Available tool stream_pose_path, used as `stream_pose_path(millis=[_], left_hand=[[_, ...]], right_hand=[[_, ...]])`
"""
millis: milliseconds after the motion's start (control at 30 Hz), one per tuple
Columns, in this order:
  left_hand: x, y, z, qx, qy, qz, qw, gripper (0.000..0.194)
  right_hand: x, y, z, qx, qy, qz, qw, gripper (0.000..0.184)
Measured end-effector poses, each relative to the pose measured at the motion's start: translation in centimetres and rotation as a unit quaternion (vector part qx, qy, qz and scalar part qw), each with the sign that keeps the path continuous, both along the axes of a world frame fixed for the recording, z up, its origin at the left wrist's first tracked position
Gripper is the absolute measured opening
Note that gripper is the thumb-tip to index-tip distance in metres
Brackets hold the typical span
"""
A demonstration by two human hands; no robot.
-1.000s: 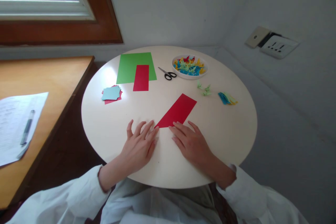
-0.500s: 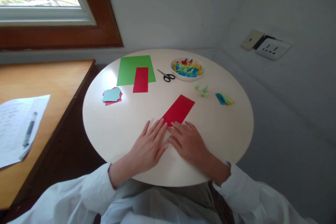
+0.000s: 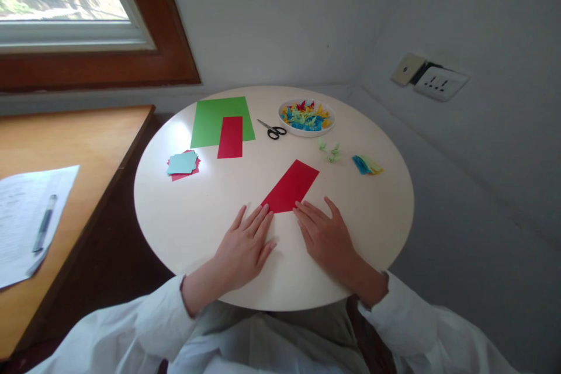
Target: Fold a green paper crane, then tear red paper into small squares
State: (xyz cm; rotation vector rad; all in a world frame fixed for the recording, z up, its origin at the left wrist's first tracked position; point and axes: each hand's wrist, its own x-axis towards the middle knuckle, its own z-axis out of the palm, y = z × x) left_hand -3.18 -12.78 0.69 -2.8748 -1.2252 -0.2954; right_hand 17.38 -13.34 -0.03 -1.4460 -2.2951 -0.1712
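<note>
A strip of red paper (image 3: pixel 291 187) lies slantwise on the round white table (image 3: pixel 193 228), its near end cut or folded at an angle. My left hand (image 3: pixel 245 245) rests flat, fingers spread, with its fingertips on the paper's near left corner. At the near right corner, my right hand (image 3: pixel 325 239) touches the edge with its fingertips; its fingers are stretched out and the index or thumb side stands apart. Neither hand grips anything. Whether the near edge is a fold I cannot tell.
Beyond are a green sheet (image 3: pixel 205 123), a second red strip (image 3: pixel 230 137), scissors (image 3: pixel 272 130) and a white dish (image 3: pixel 307 133) of folded paper pieces. Pale green folded pieces (image 3: pixel 333 153) and blue and yellow strips (image 3: pixel 367 165) lie right; light blue squares (image 3: pixel 182 162) lie left.
My right hand has slid to the right along the paper's near edge, uncovering more of it. My left hand stays at the left corner. The whole view has shifted slightly.
</note>
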Motion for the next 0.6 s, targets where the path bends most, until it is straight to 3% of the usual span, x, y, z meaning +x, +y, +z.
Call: stream_pose_path(millis=[167, 367, 600], left_hand=[[0.7, 1.3, 0.6, -0.022, -0.057, 0.009, 0.998, 0.038], [2.2, 3.9, 1.6, -0.029, -0.056, 0.159, 0.985, 0.034], [3.4, 5.0, 1.5, -0.1, -0.053, 0.218, 0.969, 0.024]], right_hand=[[0.8, 0.0, -0.4, -0.002, 0.008, -0.001, 1.0, 0.033], [0.8, 0.1, -0.7, -0.011, 0.023, 0.01, 1.0, 0.034], [0.7, 0.1, -0.7, -0.009, 0.037, 0.007, 0.999, 0.034]])
